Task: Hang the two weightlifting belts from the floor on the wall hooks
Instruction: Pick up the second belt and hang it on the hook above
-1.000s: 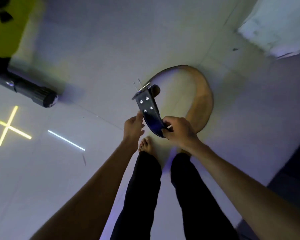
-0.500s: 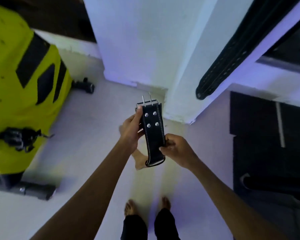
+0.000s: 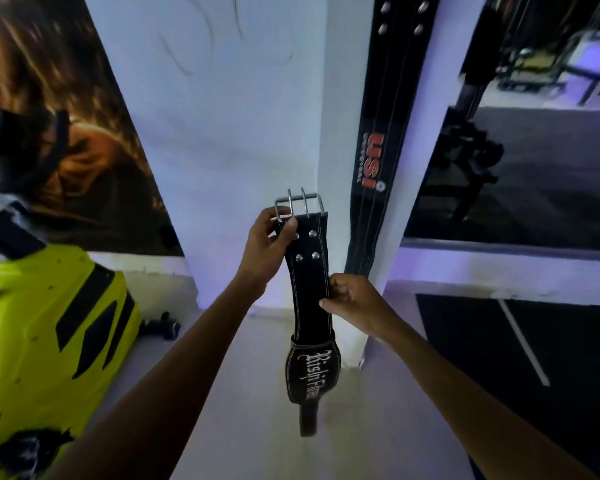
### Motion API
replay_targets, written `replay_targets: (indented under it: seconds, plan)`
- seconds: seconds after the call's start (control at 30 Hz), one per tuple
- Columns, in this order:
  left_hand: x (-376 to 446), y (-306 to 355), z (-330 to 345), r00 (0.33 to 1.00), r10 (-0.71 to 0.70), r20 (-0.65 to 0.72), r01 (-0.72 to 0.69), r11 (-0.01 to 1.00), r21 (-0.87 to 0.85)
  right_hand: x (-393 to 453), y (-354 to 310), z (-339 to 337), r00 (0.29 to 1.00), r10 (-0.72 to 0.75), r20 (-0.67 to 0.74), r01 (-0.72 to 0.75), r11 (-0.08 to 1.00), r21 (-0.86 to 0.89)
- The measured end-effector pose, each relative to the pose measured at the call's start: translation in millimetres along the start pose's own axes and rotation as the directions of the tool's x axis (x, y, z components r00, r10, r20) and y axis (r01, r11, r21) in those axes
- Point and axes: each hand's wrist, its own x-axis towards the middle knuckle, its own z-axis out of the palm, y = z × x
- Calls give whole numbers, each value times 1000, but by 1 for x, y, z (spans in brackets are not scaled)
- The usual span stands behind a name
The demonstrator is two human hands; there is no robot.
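Note:
I hold a black leather weightlifting belt (image 3: 309,282) upright in front of a white pillar (image 3: 243,133). Its steel two-prong buckle (image 3: 300,204) is at the top, and its wide lettered part hangs below my hands. My left hand (image 3: 269,242) grips the belt's left edge just under the buckle. My right hand (image 3: 352,299) pinches its right edge lower down. A second black belt (image 3: 381,140) with red lettering hangs flat on the pillar's right face; its top runs out of view, so no hook shows.
A bright yellow machine (image 3: 49,341) fills the lower left floor. A large poster (image 3: 59,133) covers the wall at left. A small dark dumbbell (image 3: 160,327) lies by the pillar's base. At right are a mirror (image 3: 520,140) and a black floor mat (image 3: 534,375).
The belt has come up off the floor and now hangs upright by the pillar. My view has swung up from the floor to the wall. Both hands keep their grip.

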Motion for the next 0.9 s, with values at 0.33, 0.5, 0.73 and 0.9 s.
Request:
replay_targets:
  seconds: [0.33,0.5,0.73,0.9]
  plan:
    - [2,168,72,964,265,-2,-265,964,-37,-21,-142,-121,938,-250,-240,286,950,126]
    - [3,229,98,933,359,-14,-359,933,-26,-36,-222,-163,790,-386,-476,491,863,116]
    - [11,297,111,879,477,-13,-477,878,-39,-49,-284,-187,702,-416,-578,570,815,106]
    - [16,337,119,830,557,-26,-558,829,-28,-61,-323,-198,684,-385,-620,600,780,179]
